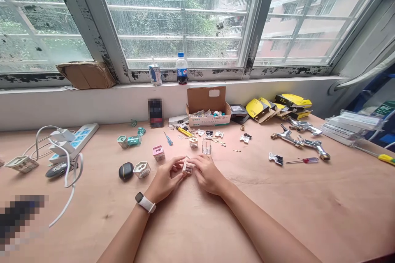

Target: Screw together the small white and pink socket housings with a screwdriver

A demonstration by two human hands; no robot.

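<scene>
Between my hands is a small pale pencil sharpener insert point(187, 168) with what look like metal blades on its face. My left hand point(166, 177), with a watch at the wrist, pinches it from the left side. My right hand point(207, 174) closes on it from the right, its fingertips partly hidden. Just beyond the right fingers stands a clear plastic cup point(206, 147). A pink two-hole sharpener point(158, 153) and a white sharpener point(142, 169) stand left of my hands. Farther back is another pale sharpener point(193, 142).
Green sharpener parts point(134, 141), a black earbud case point(126, 171) and a power strip point(82, 137) are at left. An open carton point(210, 120) of small parts stands at the back. Metal taps point(314, 147), a screwdriver point(308, 160) and clear cases point(350, 127) are at right.
</scene>
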